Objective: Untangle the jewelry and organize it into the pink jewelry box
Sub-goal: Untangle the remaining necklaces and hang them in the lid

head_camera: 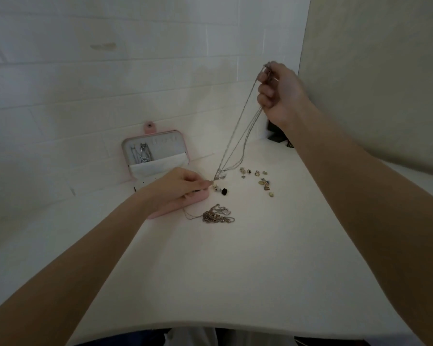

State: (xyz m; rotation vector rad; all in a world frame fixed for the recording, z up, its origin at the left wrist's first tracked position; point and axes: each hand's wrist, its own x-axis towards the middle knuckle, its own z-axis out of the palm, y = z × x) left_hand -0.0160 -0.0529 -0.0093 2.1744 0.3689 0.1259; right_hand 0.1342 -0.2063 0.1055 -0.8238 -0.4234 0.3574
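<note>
Head view: a person's right hand, fingers curled, holds up the top ends of a bundle of thin silver chains, which hang taut down to the white bench. At their lower end the left hand pinches something small, seemingly a pendant or clasp, though it is too fine to name. The pink jewelry box stands open at the back of the bench, against the wall, with a few pieces already hung in its lid; its base is partly hidden under the left hand. A second tangle of chains lies in front of the box, and loose earrings and rings are scattered to the right. The step appears to be separating one chain from the bundle; next, a gentle pull along that strand should free it.
</note>
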